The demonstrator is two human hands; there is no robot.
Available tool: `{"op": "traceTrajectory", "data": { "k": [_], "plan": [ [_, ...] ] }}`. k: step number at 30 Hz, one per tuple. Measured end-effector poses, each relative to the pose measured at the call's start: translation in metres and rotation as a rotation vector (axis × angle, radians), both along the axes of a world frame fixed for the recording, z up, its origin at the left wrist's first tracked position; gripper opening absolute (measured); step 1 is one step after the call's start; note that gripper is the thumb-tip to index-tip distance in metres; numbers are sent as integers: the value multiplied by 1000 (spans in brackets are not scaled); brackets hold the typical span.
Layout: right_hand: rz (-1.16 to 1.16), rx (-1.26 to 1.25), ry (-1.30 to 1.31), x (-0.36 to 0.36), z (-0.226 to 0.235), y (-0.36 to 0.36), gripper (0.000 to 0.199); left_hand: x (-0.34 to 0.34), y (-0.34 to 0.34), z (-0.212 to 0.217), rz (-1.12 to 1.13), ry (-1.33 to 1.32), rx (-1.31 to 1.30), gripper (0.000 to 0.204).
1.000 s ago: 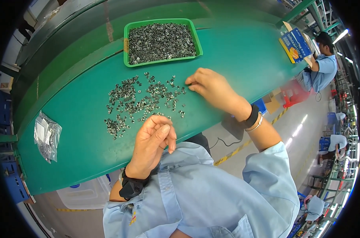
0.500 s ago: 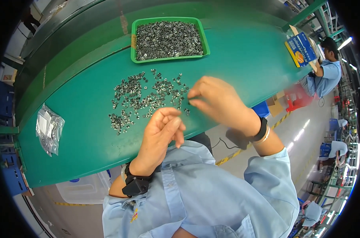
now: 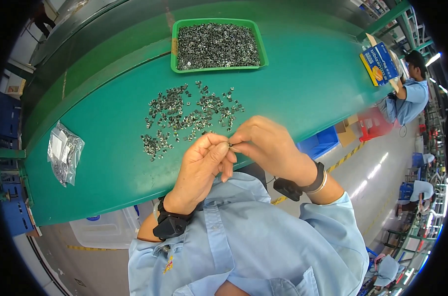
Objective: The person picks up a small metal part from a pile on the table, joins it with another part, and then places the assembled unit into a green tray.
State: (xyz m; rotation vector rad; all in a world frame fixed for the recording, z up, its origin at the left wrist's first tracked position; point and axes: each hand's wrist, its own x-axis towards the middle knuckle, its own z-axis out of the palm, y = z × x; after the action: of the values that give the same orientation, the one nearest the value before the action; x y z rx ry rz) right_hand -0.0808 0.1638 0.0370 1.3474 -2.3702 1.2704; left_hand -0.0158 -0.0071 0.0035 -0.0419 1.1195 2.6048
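Observation:
My left hand and my right hand meet above the near edge of the green bench. Their fingertips pinch a tiny dark metallic part, mostly covered by the fingers. Its exact kind is too small to make out. Just beyond my hands, loose small black-and-silver parts lie scattered on the bench top. Behind them stands a green tray filled with a great many similar parts.
A clear plastic bag of small parts lies on the bench's left end. At the far right stands a blue-and-yellow box, with a co-worker in blue beside it. A blue bin sits below the bench's right edge.
My right hand has come from the right side of the loose parts toward my left hand, and their fingertips now meet. My left hand has stayed nearly in place.

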Motion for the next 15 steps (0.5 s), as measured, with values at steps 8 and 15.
{"op": "traceTrajectory", "data": {
  "k": [8,15],
  "plan": [
    [-41,-55,11,8,-11,0,19,3,3,2,25,-15,-7,16],
    [-54,-121,-13,17,-12,-3,20,4,0,-7,-25,-4,81,14]
  ]
}}
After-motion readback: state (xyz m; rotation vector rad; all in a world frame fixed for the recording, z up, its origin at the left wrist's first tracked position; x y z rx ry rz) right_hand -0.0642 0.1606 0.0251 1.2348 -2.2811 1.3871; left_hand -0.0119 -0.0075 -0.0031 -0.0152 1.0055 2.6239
